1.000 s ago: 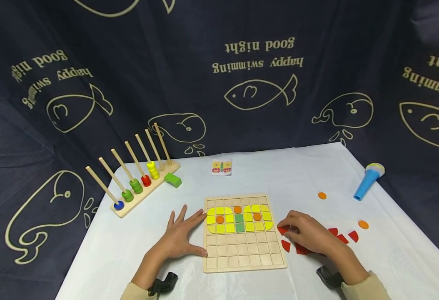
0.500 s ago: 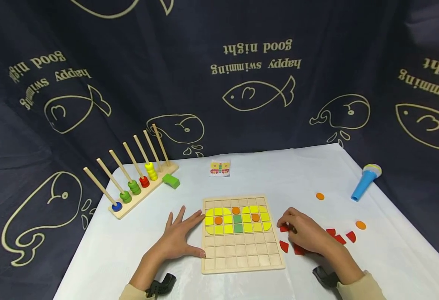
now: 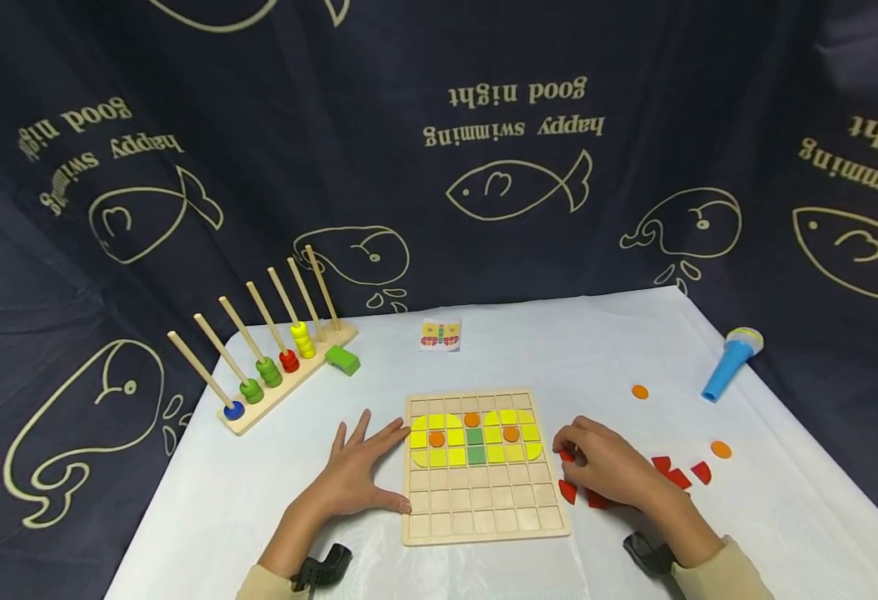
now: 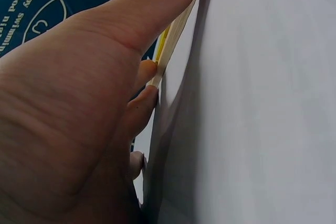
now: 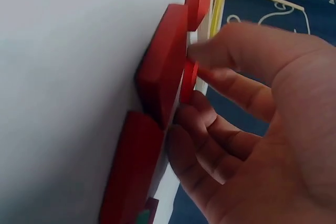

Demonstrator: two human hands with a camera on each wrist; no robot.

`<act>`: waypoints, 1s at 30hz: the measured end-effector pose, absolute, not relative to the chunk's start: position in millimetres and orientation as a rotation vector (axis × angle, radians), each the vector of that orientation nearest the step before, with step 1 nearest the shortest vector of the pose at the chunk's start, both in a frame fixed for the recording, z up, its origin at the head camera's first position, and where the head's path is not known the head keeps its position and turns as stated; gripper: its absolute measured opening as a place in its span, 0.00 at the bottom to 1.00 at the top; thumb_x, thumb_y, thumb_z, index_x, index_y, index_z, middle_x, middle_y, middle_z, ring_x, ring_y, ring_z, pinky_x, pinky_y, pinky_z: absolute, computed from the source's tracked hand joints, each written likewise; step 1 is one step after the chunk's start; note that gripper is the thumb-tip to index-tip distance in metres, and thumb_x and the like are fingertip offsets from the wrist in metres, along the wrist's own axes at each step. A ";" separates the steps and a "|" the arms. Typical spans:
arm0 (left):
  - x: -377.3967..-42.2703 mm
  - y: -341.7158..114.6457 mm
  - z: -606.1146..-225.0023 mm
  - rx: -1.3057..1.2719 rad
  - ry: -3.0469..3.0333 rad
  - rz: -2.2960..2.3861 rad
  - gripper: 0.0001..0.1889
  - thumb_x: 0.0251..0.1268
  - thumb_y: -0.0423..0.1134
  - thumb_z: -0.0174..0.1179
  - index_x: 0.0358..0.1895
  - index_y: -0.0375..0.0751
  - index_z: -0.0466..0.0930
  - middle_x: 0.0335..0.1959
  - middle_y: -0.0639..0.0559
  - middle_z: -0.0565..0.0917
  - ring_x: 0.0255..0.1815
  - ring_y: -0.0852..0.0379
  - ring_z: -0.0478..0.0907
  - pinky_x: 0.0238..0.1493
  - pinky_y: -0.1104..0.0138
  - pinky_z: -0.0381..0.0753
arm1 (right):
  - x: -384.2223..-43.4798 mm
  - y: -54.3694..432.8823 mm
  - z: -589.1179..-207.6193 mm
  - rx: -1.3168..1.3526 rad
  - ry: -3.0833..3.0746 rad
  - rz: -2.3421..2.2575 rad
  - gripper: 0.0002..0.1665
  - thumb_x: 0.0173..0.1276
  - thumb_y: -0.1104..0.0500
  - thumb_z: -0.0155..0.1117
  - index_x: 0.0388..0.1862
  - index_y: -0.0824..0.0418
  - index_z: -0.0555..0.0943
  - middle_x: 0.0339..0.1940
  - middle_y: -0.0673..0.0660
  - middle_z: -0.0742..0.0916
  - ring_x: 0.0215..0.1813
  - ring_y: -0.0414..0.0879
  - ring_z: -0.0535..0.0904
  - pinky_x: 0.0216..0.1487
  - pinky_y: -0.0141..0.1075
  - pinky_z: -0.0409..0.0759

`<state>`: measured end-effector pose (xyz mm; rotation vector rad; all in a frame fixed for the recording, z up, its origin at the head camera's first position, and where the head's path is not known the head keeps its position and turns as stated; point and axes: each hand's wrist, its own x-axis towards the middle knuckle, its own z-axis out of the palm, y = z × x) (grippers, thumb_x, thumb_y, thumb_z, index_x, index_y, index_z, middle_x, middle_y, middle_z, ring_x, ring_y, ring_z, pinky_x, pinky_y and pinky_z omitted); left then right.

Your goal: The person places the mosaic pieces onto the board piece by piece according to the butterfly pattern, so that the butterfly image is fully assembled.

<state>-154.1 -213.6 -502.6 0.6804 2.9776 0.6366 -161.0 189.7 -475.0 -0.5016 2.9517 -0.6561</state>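
Observation:
A square wooden grid board [image 3: 484, 500] lies flat on the table, its upper rows filled with yellow tiles [image 3: 439, 457], orange discs [image 3: 471, 420] and green squares [image 3: 476, 454]. My left hand [image 3: 360, 475] is spread along the board's left edge, thumb and fingertips touching it. In the left wrist view, those fingers [image 4: 142, 108] meet the board's side. Just right of the board, my right hand [image 3: 607, 462] pinches a small red tile [image 3: 565, 456] at the table, partly hidden by the fingers. Other red tiles [image 5: 165, 61] lie under and beside this hand.
More red tiles [image 3: 679, 478] and loose orange discs [image 3: 720, 450] lie to the right. A blue toy microphone [image 3: 731, 365] is near the right edge. Behind the board lies a butterfly picture card [image 3: 440, 335]. A peg stand with beads [image 3: 289, 375] and a green block [image 3: 343, 360] are at back left.
The right hand's thumb has drawn in toward its fingertips around the red tile, which now shows less. The left hand stays at the board's edge. The view has shifted slightly.

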 end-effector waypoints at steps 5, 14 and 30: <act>-153.7 -212.8 -502.9 0.688 2.969 0.637 0.60 0.26 0.80 0.64 0.73 0.60 0.62 0.74 0.60 0.59 0.76 0.38 0.38 0.66 0.36 0.30 | -160.9 194.6 -471.9 -0.436 2.928 -0.676 0.22 0.51 0.56 0.75 0.46 0.53 0.82 0.34 0.45 0.78 0.36 0.41 0.71 0.40 0.38 0.75; -153.9 -214.1 -501.3 0.680 2.977 0.626 0.59 0.26 0.80 0.64 0.72 0.59 0.63 0.74 0.61 0.59 0.76 0.38 0.39 0.66 0.36 0.30 | -164.5 198.4 -470.0 -0.507 2.917 -0.680 0.15 0.50 0.56 0.75 0.38 0.52 0.85 0.28 0.43 0.77 0.34 0.41 0.70 0.38 0.37 0.72; -154.8 -214.1 -504.8 0.693 2.995 0.627 0.60 0.25 0.80 0.64 0.73 0.59 0.63 0.74 0.60 0.60 0.75 0.37 0.39 0.66 0.36 0.30 | -163.6 160.0 -470.6 -0.825 2.861 -0.740 0.17 0.55 0.54 0.72 0.46 0.49 0.85 0.32 0.41 0.77 0.33 0.38 0.71 0.35 0.31 0.72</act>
